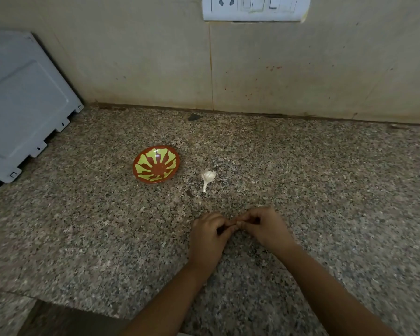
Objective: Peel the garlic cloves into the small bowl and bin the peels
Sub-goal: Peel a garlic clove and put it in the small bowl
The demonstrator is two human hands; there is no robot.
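1. Speckled brown-grey granite surface (325, 190) runs back to a beige tiled wall (143, 57); dim light.
2. White garlic bulb with a short stem (207, 177) lies on its side on the surface, about mid-frame, stem pointing toward the person. Nothing touches it.
3. Small round red-brown bowl with a yellow-green petal pattern (141, 166) sits upright just left of the garlic, apart from it.
4. Both hands are nearer the person than the garlic, over the surface, fingertips meeting.
5. Left hand (209, 236): fingers (220, 223) curled in, tips pressed toward the right hand.
6. Right hand (267, 230): fingers (251, 217) curled, thumb and forefinger pinching at the same meeting spot.
7. Small pale bit (237, 223) is pinched between the two hands; mostly hidden by the fingertips, cannot tell if it is clove or peel.
8. Cannot tell if the hands rest on the surface or hover just above it.
9. Both bare forearms come in from the bottom edge, angled toward each other.
10. Grey-white flat plastic panel with notched tabs (22, 98) leans at far left, well apart from the bowl.
11. White switch and socket plate (252, 8) is on the wall at the top, right of centre.
12. Dark patch (194, 117) on the surface near the wall joint, behind the bowl.
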